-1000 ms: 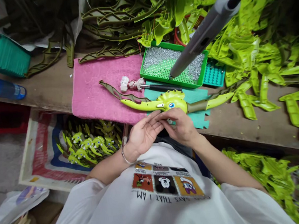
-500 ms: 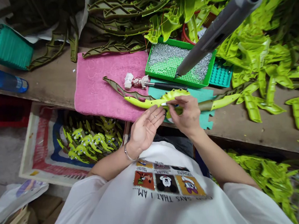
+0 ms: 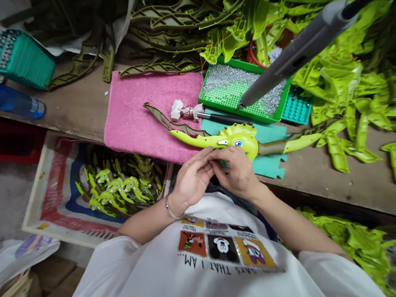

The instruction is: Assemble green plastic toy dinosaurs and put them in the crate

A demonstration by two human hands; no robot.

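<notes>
A lime-green toy piece shaped like a dinosaur head [image 3: 248, 139], with a blue-and-white eye, a scalloped crest and a small white horn, lies on the teal foam mat [image 3: 271, 167]. My left hand [image 3: 193, 177] is palm up with its fingers stretched and slightly cupped, just below the head's long snout. Over that palm, my right hand [image 3: 235, 170] has thumb and fingers brought together, and whatever is between them is hidden. Olive-brown frame parts [image 3: 160, 115] run behind the snout.
A green tray [image 3: 200, 94] holds many small screws. A grey electric screwdriver [image 3: 286, 51] hangs above it. A black-handled tool [image 3: 228, 117] lies behind the toy on a pink cloth [image 3: 124, 113]. Lime-green parts [image 3: 345, 78] pile at right; finished-looking heads [image 3: 117, 186] fill a crate at left.
My right hand has moved from the toy's head to the left and down, over my left palm. The eye and horn now show uncovered. My left fingers have curled slightly.
</notes>
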